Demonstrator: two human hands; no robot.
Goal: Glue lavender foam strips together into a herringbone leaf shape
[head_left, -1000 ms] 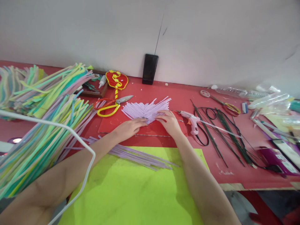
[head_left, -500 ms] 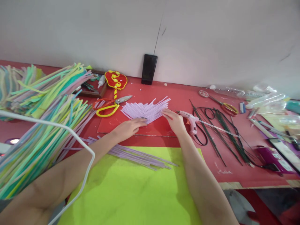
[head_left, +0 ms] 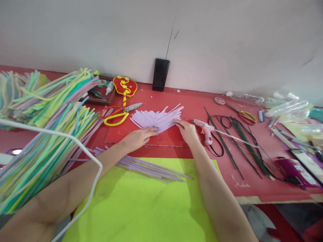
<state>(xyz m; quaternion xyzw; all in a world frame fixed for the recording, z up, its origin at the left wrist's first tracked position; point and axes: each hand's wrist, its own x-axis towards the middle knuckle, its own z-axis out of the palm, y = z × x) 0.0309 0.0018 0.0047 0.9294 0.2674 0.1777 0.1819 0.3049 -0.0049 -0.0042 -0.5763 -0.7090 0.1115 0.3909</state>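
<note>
A fan of short lilac pipe cleaners (head_left: 157,118), laid in a V pattern, rests on a red sheet (head_left: 131,134). My left hand (head_left: 140,136) lies flat with its fingertips pressing the fan's lower middle. My right hand (head_left: 187,130) lies with fingers stretched, touching the fan's right edge, next to a white glue gun (head_left: 205,130). Neither hand holds anything.
Long lilac pipe cleaners (head_left: 148,167) lie along the top of a lime green sheet (head_left: 141,208). A big heap of pastel pipe cleaners (head_left: 42,134) fills the left. Yellow and orange scissors (head_left: 117,114), a black phone (head_left: 160,74) against the wall, green wire stems (head_left: 242,148) at right.
My right hand has slid from the fan's lower right out to its right edge, nearer the glue gun. My left hand has stayed in place.
</note>
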